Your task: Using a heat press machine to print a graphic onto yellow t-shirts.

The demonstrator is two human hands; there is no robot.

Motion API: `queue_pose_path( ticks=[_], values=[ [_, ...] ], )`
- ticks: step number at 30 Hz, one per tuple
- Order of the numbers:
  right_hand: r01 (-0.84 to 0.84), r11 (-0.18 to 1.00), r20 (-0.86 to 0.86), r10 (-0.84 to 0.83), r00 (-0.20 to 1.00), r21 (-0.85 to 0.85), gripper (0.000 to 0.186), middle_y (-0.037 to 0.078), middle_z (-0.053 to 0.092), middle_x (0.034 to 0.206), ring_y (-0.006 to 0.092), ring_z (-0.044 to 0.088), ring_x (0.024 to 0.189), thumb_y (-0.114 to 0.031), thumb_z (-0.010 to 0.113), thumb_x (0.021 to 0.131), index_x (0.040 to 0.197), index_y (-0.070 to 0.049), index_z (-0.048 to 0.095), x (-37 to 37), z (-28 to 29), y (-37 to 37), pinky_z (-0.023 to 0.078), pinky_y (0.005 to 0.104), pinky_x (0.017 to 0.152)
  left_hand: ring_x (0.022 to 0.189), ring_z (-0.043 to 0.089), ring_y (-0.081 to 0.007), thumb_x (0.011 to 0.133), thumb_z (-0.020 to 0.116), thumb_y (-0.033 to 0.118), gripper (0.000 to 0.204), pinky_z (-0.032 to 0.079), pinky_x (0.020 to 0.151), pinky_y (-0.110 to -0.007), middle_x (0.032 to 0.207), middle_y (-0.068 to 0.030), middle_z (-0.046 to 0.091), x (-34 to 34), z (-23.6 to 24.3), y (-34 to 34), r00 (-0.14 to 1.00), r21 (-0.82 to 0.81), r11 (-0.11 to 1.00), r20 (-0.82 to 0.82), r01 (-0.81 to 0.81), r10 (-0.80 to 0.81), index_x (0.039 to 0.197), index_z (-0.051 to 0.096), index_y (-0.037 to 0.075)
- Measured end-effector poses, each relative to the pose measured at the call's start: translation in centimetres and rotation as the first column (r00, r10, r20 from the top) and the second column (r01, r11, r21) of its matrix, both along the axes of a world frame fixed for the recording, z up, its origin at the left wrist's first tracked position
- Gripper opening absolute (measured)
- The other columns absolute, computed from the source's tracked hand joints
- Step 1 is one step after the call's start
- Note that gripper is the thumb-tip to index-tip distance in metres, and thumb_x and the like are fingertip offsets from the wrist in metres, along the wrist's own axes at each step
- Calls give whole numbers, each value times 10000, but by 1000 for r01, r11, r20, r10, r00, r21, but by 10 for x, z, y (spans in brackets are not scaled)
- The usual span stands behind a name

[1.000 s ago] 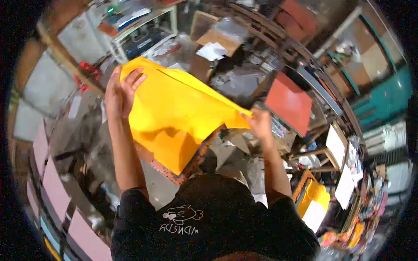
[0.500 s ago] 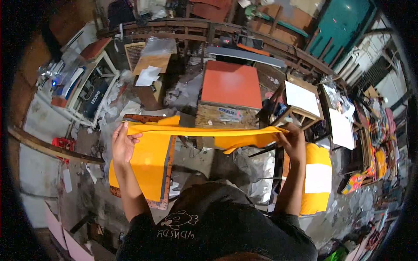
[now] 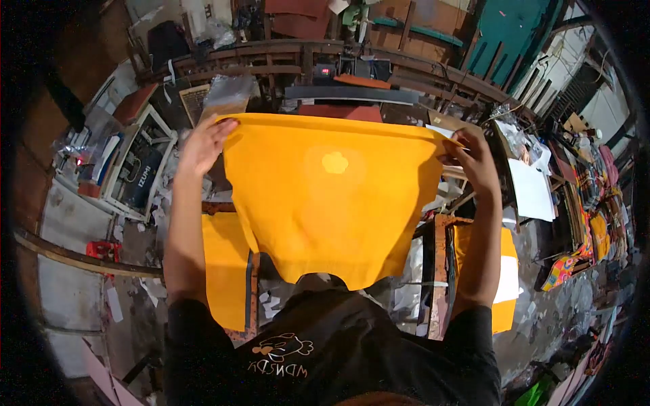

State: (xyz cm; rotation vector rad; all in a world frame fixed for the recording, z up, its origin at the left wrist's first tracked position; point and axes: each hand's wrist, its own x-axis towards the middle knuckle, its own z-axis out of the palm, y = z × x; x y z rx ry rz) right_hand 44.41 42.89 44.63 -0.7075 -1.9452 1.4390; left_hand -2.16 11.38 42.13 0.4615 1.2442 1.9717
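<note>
Orange-yellow fabric panel, thin and roughly trapezoid (image 3: pixel 325 216), is up in the air in front of the torso, stretched between both hands, top edge folded into a band, lower edge hanging loose and wavy. Paler flower-shaped patch (image 3: pixel 335 162) near its upper middle; print or light, can't tell. Left hand (image 3: pixel 203 145) pinches the top left corner, exact thumb contact hard to make out. Right hand (image 3: pixel 472 159) pinches the top right corner, some fingertips hidden by cloth and shadow. Panel blocks most of a red-brown flat tabletop (image 3: pixel 342 112); only its far strip shows. Below left, flat yellow cloth (image 3: pixel 227 277) on a rust-speckled, dark-edged board (image 3: pixel 253 291), partly behind the left forearm. Below right, yellow cloth pile (image 3: pixel 504 319) with a blank white rectangular sheet (image 3: pixel 508 279) on it, both partly covered by the right forearm. Black printed T-shirt (image 3: pixel 352 338) cut off by the lower edge. Farther right, multicoloured cloth heap (image 3: pixel 599 203), individual items unclear
</note>
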Motion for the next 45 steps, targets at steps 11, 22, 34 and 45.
queue_pose_path(
  ticks=[11, 22, 34, 45],
  values=[
    [98, 930, -197, -28, 980, 355, 98, 40, 626, 855, 88, 580, 766, -78, 607, 884, 927, 4, 573, -101, -28, 127, 478, 249, 693, 1149, 568, -290, 994, 482, 177, 205, 444, 1041, -450, 1241, -176, 560, -91, -49, 123, 993, 427, 900, -115, 86, -40, 1098, 529, 7],
    [231, 890, 101, -291, 951, 392, 166, 155, 688, 855, 196, 688, 819, -57, 654, 824, 947, 52, 632, -131, -272, 141, 533, 323, 728, 965, 646, -229, 964, 577, 292, 296, 519, 843, -377, 1124, -48, 633, -73, -239, 134, 999, -464, 885, -3, 27, -33, 1163, 543, 76],
    [207, 828, 206, -358, 911, 521, 181, 183, 685, 863, 250, 707, 817, -79, 685, 830, 951, 36, 615, -102, -286, 112, 517, 309, 669, 847, 624, -150, 964, 584, 299, 297, 507, 748, -312, 1049, -38, 650, -52, -275, 91, 999, -491, 870, 17, 42, -39, 1162, 547, 82],
    [-45, 832, 362, -192, 912, 553, 132, 182, 636, 786, 339, 651, 745, -84, 677, 736, 830, -9, 621, -55, -329, 101, 496, 355, 631, 806, 622, -141, 969, 573, 314, 286, 502, 724, -302, 984, -39, 663, -23, -279, 82, 930, -774, 623, -304, -113, -209, 1101, 592, 61]
  ],
)
